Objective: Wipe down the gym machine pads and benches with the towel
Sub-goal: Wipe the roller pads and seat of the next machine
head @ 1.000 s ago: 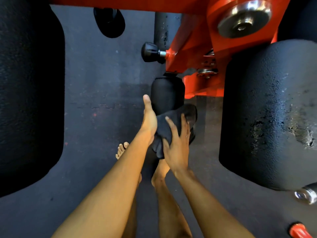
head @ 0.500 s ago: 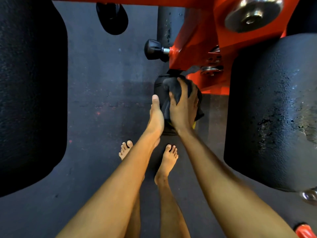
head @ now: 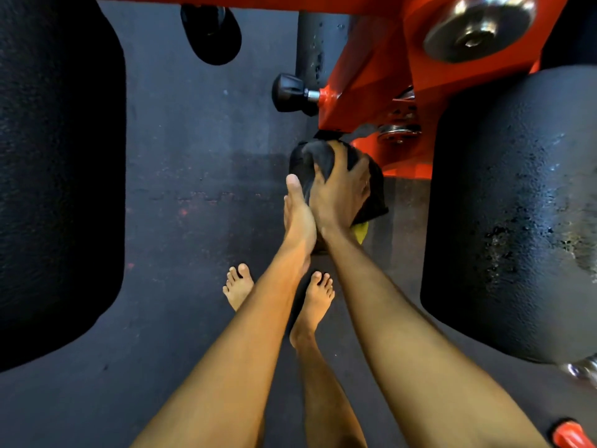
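Observation:
A dark towel (head: 318,158) is wrapped over a small black roller pad (head: 295,163) that hangs under the orange machine frame (head: 371,76). My right hand (head: 340,195) spreads over the towel, fingers curled round it and the pad. My left hand (head: 298,215) lies edge-on against the pad's left side with its fingers straight, thumb up; what its fingers touch is hidden. A yellow end cap (head: 361,232) peeks out below the towel.
Two big black roller pads flank me, one on the left (head: 55,176) and one on the right (head: 517,215). A black knob (head: 289,92) juts from the frame. My bare feet (head: 315,295) stand on the dark rubber floor (head: 181,195).
My right hand has slid the towel up the small pad from its lower end toward the frame. My left hand followed upward beside it.

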{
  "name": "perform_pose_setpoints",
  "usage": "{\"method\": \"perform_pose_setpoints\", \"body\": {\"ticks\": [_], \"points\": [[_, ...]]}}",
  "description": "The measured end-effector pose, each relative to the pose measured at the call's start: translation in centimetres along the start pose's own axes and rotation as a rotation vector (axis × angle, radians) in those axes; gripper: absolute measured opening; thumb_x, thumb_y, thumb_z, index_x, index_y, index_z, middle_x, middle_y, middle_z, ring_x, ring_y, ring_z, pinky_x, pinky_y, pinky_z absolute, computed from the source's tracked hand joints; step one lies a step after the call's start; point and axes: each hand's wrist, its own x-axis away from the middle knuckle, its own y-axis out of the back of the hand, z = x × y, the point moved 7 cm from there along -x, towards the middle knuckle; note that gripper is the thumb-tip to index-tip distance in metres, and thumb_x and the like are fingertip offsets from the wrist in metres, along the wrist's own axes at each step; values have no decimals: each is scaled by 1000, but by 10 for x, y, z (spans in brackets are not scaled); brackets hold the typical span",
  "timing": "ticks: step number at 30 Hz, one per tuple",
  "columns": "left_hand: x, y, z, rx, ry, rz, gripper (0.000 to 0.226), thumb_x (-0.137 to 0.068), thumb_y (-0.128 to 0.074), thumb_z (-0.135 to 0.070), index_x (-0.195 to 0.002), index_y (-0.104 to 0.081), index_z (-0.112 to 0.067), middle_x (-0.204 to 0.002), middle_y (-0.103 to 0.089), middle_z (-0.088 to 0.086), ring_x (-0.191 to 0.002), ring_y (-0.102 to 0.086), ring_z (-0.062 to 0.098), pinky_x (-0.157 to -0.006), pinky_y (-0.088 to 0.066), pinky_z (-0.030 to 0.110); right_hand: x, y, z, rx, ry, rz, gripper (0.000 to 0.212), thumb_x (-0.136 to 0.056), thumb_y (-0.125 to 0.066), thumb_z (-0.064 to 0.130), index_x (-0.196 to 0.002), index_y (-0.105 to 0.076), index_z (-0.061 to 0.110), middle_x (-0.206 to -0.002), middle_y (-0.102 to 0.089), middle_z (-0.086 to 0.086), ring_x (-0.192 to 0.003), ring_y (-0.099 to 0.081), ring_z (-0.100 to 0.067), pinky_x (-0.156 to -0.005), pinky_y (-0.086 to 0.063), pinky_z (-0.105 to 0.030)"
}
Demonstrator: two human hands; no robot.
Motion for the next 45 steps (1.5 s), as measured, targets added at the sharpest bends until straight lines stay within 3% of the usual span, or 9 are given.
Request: {"method": "perform_pose_setpoints", "body": {"ticks": [5, 10, 15, 19, 24, 28, 33, 38, 45], "points": [[50, -2, -48, 34, -51, 32, 77, -99, -13, -74, -152, -41, -25, -142, -56, -2, -135, -50, 16, -112, -39, 33, 18, -1, -5, 32, 128, 33, 56, -95, -66, 41, -149, -49, 38, -165, -28, -13, -153, -24, -37, -117, -32, -61], [23, 8, -47, 67, 2, 17, 94, -90, -17, -86, -157, -35, -23, -149, -54, 11, -133, -54, 28, -117, -38, 50, 105, -4, -56, 113, 319, 193, 77, -89, -73, 31, -156, -38, 43, -172, -6, -3, -158, -8, -35, -121, -25, -63], [33, -4, -47, 12, -27, 82, 84, -92, -17, -84, -138, -57, -26, -133, -66, 8, -117, -64, 19, -112, -44, 41, 77, -6, -45, 55, 243, 154, 70, -89, -73, 22, -151, -47, 41, -170, -20, -6, -157, -15, -36, -121, -27, -61], [21, -10, -21, 43, -79, 56, 119, -61, -33, -107, -154, -40, -34, -157, -45, -6, -143, -44, 14, -120, -34, 47, 5, -3, 4, 3, 123, 45, 52, -96, -67, 35, -146, -54, 39, -163, -34, -9, -154, -24, -35, -118, -30, -60], [59, -13, -46, 11, -96, 69, 69, -100, -15, -72, -144, -46, -30, -123, -63, -8, -122, -57, 11, -107, -44, 33, 5, -4, 4, 74, 165, 85, 56, -98, -63, 40, -151, -46, 42, -169, -23, -5, -156, -16, -35, -119, -27, -63], [46, 1, -52, 21, -67, 27, 79, -98, -17, -75, -147, -49, -21, -139, -61, 7, -129, -58, 24, -116, -40, 43, 74, 0, -38, 97, 283, 166, 74, -89, -71, 26, -155, -40, 43, -173, -8, 0, -159, -7, -33, -120, -26, -64], [28, 2, -41, -18, -15, 46, 80, -96, -15, -79, -110, -67, -19, -109, -76, 8, -99, -71, 17, -103, -52, 39, 107, -1, -65, 41, 304, 221, 70, -91, -69, 21, -152, -44, 42, -171, -12, 0, -158, -10, -31, -124, -24, -55], [-20, -13, 15, -112, -151, 40, 132, -47, -24, -114, -157, -30, -41, -164, -32, -10, -152, -29, 14, -124, -23, 47, 27, 3, -18, -20, 162, 70, 57, -94, -68, 27, -147, -53, 38, -165, -30, -9, -155, -23, -34, -119, -30, -57], [64, -11, -47, 37, -95, 48, 99, -83, -24, -93, -155, -39, -27, -155, -48, 1, -136, -51, 19, -113, -39, 35, 26, -4, -7, 79, 269, 109, 60, -93, -69, 26, -149, -50, 38, -169, -23, -7, -157, -14, -35, -121, -25, -62]]}}
